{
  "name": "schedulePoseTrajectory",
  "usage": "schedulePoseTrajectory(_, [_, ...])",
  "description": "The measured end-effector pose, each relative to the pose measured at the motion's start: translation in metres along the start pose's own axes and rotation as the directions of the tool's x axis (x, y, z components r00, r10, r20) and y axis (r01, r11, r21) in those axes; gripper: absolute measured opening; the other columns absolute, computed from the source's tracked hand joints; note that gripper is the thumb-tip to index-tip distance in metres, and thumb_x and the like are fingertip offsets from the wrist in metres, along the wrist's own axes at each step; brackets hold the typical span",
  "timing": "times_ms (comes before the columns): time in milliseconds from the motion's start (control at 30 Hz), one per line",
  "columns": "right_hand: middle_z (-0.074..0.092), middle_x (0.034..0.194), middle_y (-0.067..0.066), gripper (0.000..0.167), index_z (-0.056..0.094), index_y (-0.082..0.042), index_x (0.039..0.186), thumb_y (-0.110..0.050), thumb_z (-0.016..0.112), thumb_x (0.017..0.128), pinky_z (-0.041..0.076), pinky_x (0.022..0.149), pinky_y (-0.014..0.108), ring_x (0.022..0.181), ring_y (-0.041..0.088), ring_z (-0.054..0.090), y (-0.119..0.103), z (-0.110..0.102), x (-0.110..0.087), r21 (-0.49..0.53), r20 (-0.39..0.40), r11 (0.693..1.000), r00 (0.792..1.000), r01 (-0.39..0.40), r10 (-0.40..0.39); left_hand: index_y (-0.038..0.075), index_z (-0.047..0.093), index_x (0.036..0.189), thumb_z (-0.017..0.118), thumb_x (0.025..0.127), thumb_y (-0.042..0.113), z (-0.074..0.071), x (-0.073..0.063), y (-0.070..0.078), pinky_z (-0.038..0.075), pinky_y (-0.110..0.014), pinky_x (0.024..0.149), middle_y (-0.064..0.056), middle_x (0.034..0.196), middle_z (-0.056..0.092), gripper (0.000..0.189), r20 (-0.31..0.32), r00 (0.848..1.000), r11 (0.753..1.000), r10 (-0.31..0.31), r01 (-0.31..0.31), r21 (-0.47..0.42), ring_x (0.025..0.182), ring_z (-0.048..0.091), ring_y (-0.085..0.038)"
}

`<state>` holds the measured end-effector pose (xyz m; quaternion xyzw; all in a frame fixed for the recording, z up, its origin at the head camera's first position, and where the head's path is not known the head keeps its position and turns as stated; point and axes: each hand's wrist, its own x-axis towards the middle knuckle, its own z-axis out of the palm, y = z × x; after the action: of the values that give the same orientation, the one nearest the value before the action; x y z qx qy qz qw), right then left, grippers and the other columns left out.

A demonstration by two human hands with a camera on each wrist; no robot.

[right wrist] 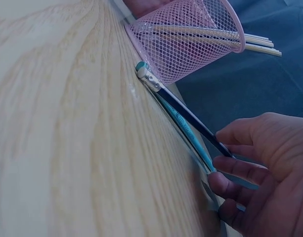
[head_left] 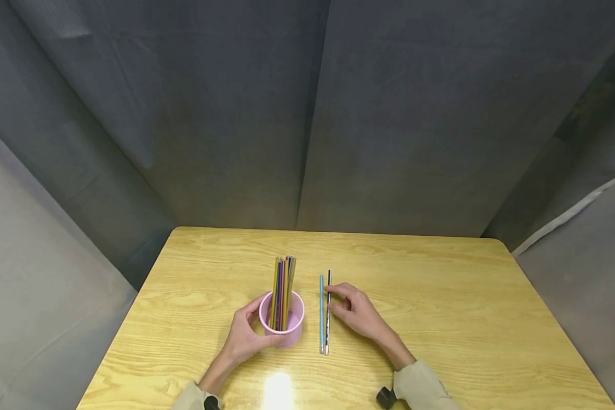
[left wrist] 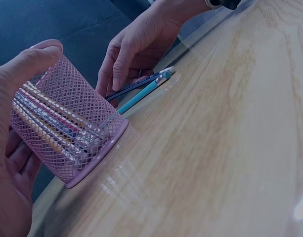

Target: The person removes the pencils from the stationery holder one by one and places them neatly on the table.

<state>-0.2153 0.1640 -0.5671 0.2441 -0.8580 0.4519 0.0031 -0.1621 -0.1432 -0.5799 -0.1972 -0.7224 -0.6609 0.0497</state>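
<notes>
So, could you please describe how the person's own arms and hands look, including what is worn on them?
The left hand and right hand are bare, without gloves. The left sleeve and right sleeve are light beige. A small black object sits by the left wrist and a second black object by the right; their details are unclear.
</notes>
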Motion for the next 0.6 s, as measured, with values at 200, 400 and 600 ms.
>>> schedulePoseTrajectory(200, [0.071, 0.121, 0.013, 0.039, 0.067, -0.001, 0.134, -0.006, 0.075, 0.096, 0.041, 0.056, 0.019, 0.067, 0.010, 0.047, -0.0002, 0.0000, -0.0009, -0.017, 0.000, 1.000, 1.000, 0.000, 0.000, 0.001, 0.056, 0.146, 0.096, 0.067, 0.006, 0.0005, 0.0003, 0.0004, 0.046, -0.028, 0.116, -0.018, 0.143, 0.063, 0.089, -0.001, 1.000, 1.000, 0.007, -0.007, -0.004, 0.128, 0.062, -0.022])
schedulePoseTrajectory(400, [0.071, 0.123, 0.010, 0.038, 0.068, -0.003, 0.134, -0.007, 0.074, 0.096, 0.042, 0.056, 0.020, 0.067, 0.008, 0.048, -0.0019, 0.0003, -0.0006, -0.055, -0.001, 0.998, 1.000, -0.022, 0.022, 0.000, 0.056, 0.146, 0.096, 0.066, 0.005, 0.0008, 0.0001, 0.0019, 0.043, -0.026, 0.118, -0.018, 0.143, 0.063, 0.090, -0.002, 1.000, 1.000, 0.002, -0.002, -0.017, 0.130, 0.062, -0.021])
schedulePoseTrajectory(600, [0.070, 0.126, 0.010, 0.038, 0.068, -0.003, 0.134, -0.007, 0.073, 0.096, 0.045, 0.059, 0.022, 0.070, 0.008, 0.050, -0.0038, 0.0001, -0.0014, -0.080, 0.000, 0.996, 0.999, -0.040, 0.040, 0.000, 0.056, 0.145, 0.096, 0.066, 0.004, 0.0010, -0.0005, 0.0015, 0.041, -0.025, 0.119, -0.018, 0.143, 0.063, 0.089, -0.002, 1.000, 1.000, 0.001, -0.001, -0.026, 0.130, 0.061, -0.020])
